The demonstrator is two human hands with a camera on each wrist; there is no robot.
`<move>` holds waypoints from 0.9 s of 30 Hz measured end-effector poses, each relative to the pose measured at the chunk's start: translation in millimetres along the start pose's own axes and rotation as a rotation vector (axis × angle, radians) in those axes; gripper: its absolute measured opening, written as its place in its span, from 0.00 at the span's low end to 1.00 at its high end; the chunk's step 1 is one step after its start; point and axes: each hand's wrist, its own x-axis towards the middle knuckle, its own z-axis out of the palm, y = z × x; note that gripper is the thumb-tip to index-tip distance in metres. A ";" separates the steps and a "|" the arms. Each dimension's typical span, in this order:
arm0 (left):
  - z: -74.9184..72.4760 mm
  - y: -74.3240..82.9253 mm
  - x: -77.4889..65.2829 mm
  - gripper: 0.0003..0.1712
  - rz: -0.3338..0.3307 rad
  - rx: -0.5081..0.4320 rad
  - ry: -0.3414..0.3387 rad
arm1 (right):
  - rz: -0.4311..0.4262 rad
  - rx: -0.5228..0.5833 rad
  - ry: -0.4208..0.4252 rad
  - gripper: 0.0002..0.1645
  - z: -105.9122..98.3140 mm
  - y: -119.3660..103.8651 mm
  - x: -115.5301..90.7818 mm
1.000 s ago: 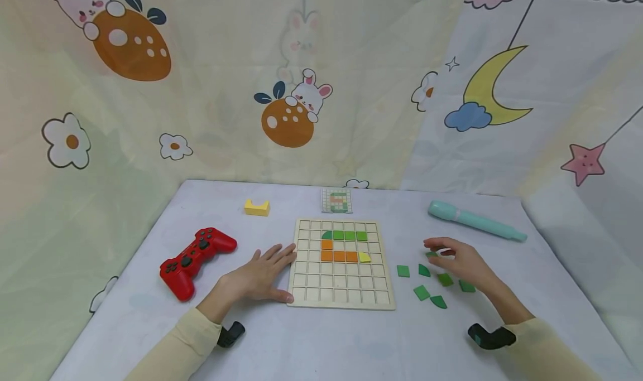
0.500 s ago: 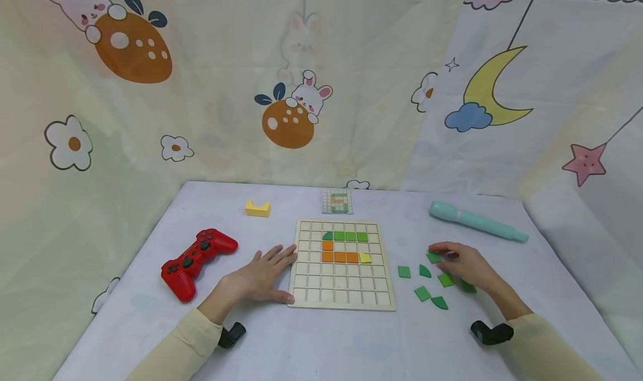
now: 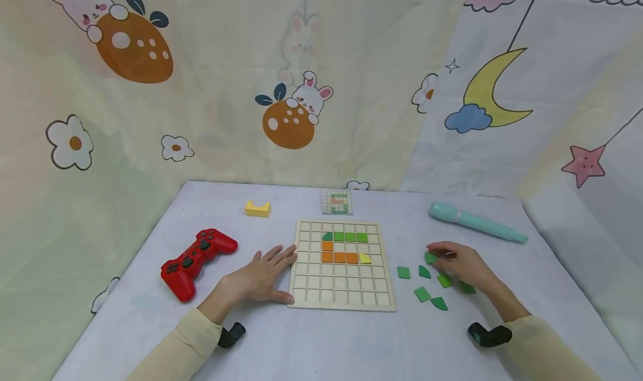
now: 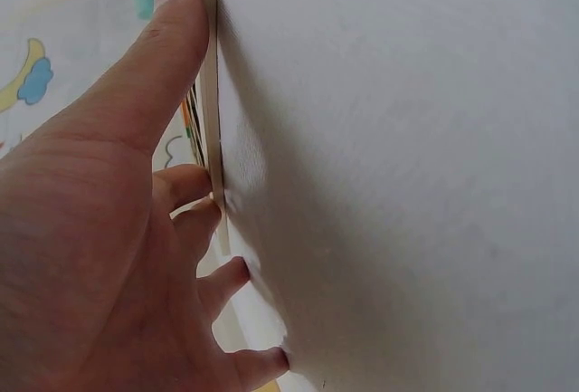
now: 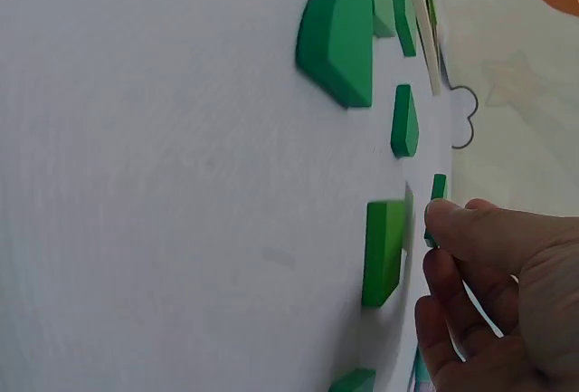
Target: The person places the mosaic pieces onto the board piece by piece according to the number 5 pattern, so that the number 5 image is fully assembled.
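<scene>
My left hand lies with fingers spread at the left edge of a wooden grid board, the thumb along its side in the left wrist view. On the board sit a row of green tiles, several orange tiles and a yellow tile. To the right, my right hand pinches a green tile between thumb and fingers, low over the table. Loose green tiles lie around it, among them a quarter-round tile and a lighter green tile.
A red game controller lies left of the left hand. Behind stand a yellow notched block and a small pattern card. A teal pen-shaped object lies beyond the right hand. A printed cloth hangs behind the table.
My right hand has closed on the green tile and shifted it slightly to the left. The left hand stays at the board's edge.
</scene>
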 end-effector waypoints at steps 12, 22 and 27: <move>0.6 -1.4 -0.1 0.57 0.006 -0.011 0.005 | -0.052 0.030 -0.002 0.21 31.3 -54.9 11.3; -0.9 -0.6 -0.9 0.57 0.007 -0.018 0.003 | -0.136 0.083 -0.075 0.21 57.6 -91.7 17.5; -1.0 -0.8 -0.5 0.57 0.008 -0.015 0.001 | -0.158 0.085 -0.105 0.21 68.4 -103.2 16.5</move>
